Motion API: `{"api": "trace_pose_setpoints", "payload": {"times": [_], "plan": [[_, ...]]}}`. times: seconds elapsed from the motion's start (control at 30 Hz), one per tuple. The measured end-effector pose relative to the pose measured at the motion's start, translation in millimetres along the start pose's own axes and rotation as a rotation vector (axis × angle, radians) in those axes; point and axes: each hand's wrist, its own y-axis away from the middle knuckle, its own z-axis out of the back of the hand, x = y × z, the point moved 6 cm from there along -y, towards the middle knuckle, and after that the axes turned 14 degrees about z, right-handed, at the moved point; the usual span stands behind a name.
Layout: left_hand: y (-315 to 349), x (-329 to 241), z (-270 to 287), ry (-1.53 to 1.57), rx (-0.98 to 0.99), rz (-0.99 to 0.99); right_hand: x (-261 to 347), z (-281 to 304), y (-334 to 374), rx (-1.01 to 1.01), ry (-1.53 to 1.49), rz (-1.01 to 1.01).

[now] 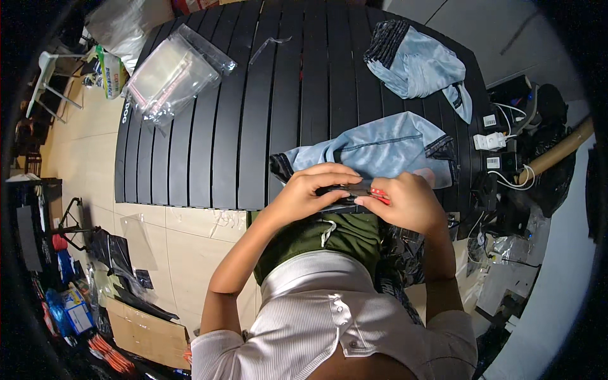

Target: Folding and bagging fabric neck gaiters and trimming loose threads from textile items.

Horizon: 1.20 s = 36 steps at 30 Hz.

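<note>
A light blue tie-dye garment (pixel 380 149) with dark trim lies at the near edge of the black slatted table, right in front of me. My left hand (pixel 320 190) is closed at its near edge, thumb and fingers pinching the dark trim. Close beside it, my right hand (pixel 408 199) is closed round a small red-handled tool (pixel 379 195). The tool's dark tip points toward the left fingers; its exact kind is mostly hidden by the hand. A second blue garment (pixel 421 63) with a dark band lies bunched at the far right.
Clear plastic bags (pixel 174 76) lie at the table's far left, and a plastic scrap (pixel 269 45) at the back. White plugs and cables (pixel 494 140) crowd the right edge. A cardboard box (pixel 149 332) stands on the floor at lower left, beside a black bag (pixel 111 250).
</note>
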Motion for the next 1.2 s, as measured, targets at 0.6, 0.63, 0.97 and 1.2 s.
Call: {"api": "trace_pose_setpoints", "payload": {"times": [0.6, 0.63, 0.97, 1.2], "plan": [[11, -12, 20, -0.030, -0.105, -0.061, -21, 13, 22, -0.061, -0.129, 0.046], [18, -10, 30, -0.019, -0.177, -0.037, -24, 16, 26, -0.064, -0.130, 0.044], [218, 2, 178, -1.152, -0.689, 0.530, -112, 19, 77, -0.642, -0.550, -0.326], [176, 19, 129, -0.135, -0.619, 0.870, -21, -44, 11, -0.294, -0.452, 0.004]]}}
